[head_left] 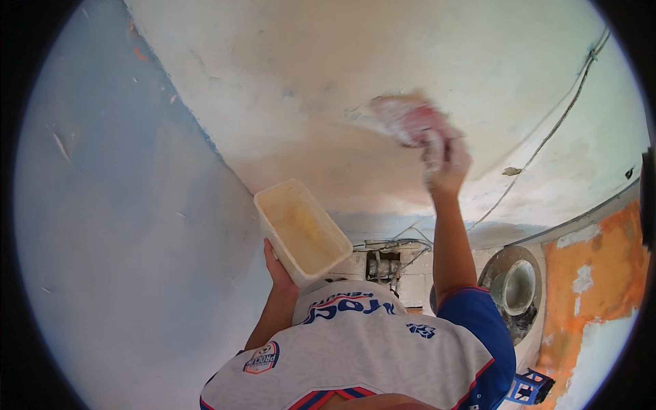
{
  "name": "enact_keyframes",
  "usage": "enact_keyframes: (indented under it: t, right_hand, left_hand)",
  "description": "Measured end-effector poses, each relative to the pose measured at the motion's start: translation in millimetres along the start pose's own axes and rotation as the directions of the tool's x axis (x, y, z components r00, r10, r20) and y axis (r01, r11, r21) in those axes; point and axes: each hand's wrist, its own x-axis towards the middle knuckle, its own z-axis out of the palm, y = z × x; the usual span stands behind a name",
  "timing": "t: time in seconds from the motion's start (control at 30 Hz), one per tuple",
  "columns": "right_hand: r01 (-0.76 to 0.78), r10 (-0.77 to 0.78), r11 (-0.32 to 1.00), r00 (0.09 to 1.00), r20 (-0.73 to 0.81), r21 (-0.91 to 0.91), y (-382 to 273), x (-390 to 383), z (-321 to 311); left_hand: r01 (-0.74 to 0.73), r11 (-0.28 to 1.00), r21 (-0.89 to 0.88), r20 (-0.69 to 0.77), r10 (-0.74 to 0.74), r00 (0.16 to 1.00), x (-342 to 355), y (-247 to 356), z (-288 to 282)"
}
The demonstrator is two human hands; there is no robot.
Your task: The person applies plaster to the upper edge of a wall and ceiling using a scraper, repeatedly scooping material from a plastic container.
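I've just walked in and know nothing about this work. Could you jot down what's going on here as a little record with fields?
Setting: a bare room with a pale plastered wall meeting a light blue wall
Left hand: holds a cream rectangular plastic tub from below
Tub contents: a yellowish film inside; what it is cannot be told
Right hand: raised, pressing a reddish, blurred flat tool against the plastered wall
Nearby: a thin loose cable running down the wall; an orange patched wall section
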Motion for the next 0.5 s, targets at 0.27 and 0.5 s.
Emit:
enact_keyframes:
  t: [0.27,0.5]
  right_hand:
    - [0.08,-0.077,0.997,0.988,0.137,-0.019,0.6,-27.3,10.1]
    - [-0.11,0.206,0.891,0.963,-0.176,0.44,-24.8,-7.2,-1.0]
  left_hand:
    - [0.002,1.0,-0.005,0.076,-0.001,0.997,-2.9,7.4,3.6]
    - [-0.013,1.0,-0.009,0.039,0.013,0.999,2.8,20.8,-0.9]
